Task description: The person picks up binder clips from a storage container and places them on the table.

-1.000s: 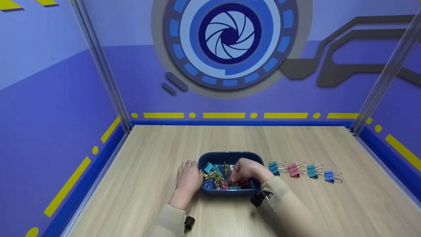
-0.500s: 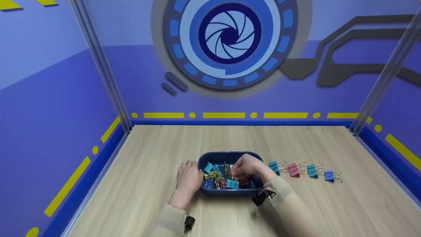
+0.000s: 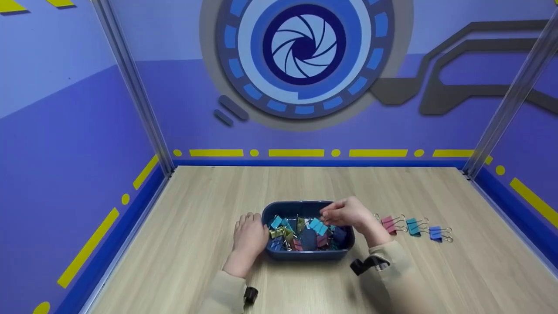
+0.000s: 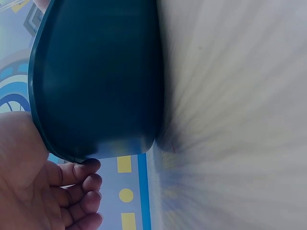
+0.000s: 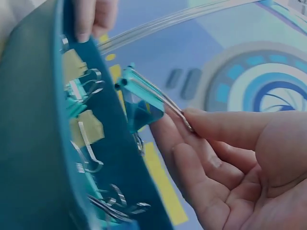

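A teal binder clip (image 3: 318,226) hangs above the dark blue bin (image 3: 305,256), its wire handle pinched between the thumb and fingers of my right hand (image 3: 348,213). The right wrist view shows the same binder clip (image 5: 139,98) with its body pointing away from the fingertips. My left hand (image 3: 251,233) holds the bin's left end, the thumb over the rim. In the left wrist view its curled fingers (image 4: 79,196) lie by the bin's outer corner. Inside the bin are several loose binder clips (image 3: 283,235) in blue, teal, yellow and pink.
To the right of the bin a row of binder clips lies on the wooden table (image 3: 209,196): a pink clip (image 3: 389,225), a teal clip (image 3: 413,227) and a blue clip (image 3: 436,233). The right hand and wrist cover another at the row's near end. Printed panels enclose the table.
My right hand has pinched the teal binder clip, lifted it out of the pile and moved up and right with it. The left hand stays at the bin's rim.
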The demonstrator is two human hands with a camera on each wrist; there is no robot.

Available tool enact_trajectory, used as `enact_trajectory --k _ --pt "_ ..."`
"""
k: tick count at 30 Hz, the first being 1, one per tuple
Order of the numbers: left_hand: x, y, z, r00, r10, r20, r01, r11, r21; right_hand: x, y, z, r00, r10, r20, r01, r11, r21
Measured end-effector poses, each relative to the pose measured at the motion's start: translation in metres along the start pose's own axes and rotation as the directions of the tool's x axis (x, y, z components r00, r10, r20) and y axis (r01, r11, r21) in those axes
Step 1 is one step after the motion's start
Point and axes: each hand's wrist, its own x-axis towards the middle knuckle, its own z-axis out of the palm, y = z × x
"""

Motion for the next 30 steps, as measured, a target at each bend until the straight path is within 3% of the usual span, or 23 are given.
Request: enact_trajectory --k 7,12,18,25,30 --pt "-0.001 0.0 -0.001 1.0 0.008 -0.006 -0.008 1.0 -0.007 -0.03 0.003 -0.036 0.992 -0.019 -0.125 0.022 0.999 0.027" --pt "-0.002 0.0 -0.001 1.0 0.013 -0.015 -0.013 1.0 -0.013 -0.051 0.015 -0.063 0.985 -0.024 -0.174 0.035 0.997 0.062" --pt "-0.001 -0.001 0.001 0.999 0.018 -0.031 -0.018 1.0 -0.007 -0.071 0.032 -0.098 0.975 0.024 -0.221 0.006 0.991 0.131" --pt "-0.001 -0.001 0.0 1.0 0.007 -0.01 -0.007 1.0 -0.012 -0.099 0.048 -0.14 0.942 0.078 -0.325 -0.026 0.987 0.16" --pt "0.0 -0.001 -0.002 1.0 0.004 0.004 -0.004 1.0 -0.019 -0.119 0.06 -0.168 0.921 0.125 -0.369 -0.016 0.959 0.284"
